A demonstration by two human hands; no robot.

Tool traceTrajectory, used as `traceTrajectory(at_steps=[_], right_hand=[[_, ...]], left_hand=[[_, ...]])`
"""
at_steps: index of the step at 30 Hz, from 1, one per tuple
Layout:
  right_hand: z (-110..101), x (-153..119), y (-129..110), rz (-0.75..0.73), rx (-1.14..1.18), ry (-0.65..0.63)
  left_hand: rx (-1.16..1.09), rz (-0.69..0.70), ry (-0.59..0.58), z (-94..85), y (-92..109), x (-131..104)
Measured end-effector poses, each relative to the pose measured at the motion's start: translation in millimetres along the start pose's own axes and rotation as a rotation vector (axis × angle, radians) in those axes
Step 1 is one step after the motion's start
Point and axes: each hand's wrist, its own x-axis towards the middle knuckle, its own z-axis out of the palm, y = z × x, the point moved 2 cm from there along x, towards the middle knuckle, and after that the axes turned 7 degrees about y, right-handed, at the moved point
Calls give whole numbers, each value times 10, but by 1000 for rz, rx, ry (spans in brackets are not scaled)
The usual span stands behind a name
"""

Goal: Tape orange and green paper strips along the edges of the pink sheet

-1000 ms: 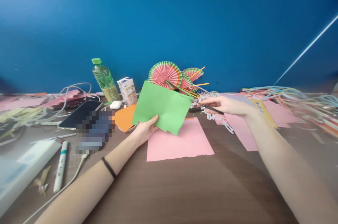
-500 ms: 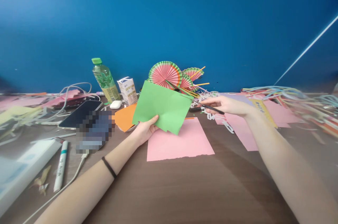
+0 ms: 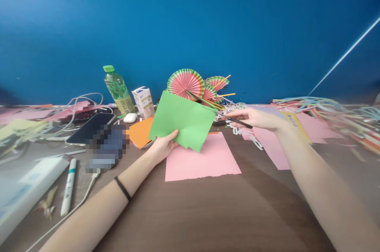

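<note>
A sheet of green paper (image 3: 182, 119) is pinched at its lower left edge by my left hand (image 3: 164, 146), thumb on the front. My right hand (image 3: 252, 119) is closed on black-handled scissors (image 3: 239, 121), whose blades meet the paper's upper right edge. A narrow strip runs along the paper's top right edge. Beneath the green paper, a pink sheet (image 3: 202, 161) with a ragged near edge lies on the brown table (image 3: 208, 212).
Folded paper fans (image 3: 185, 82) stand against the blue wall. At the left are a green bottle (image 3: 118, 91), a small carton (image 3: 144, 101), a phone (image 3: 90, 128) and a marker (image 3: 68, 186). Paper strips (image 3: 326, 105) and pink sheets (image 3: 274, 149) lie at the right.
</note>
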Motion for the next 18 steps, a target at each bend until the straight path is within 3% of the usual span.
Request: traceTrajectory(at_steps=[18], right_hand=[[7,7,1,42,72,31]], left_hand=[[-7,-2,7,-16,-6,14]])
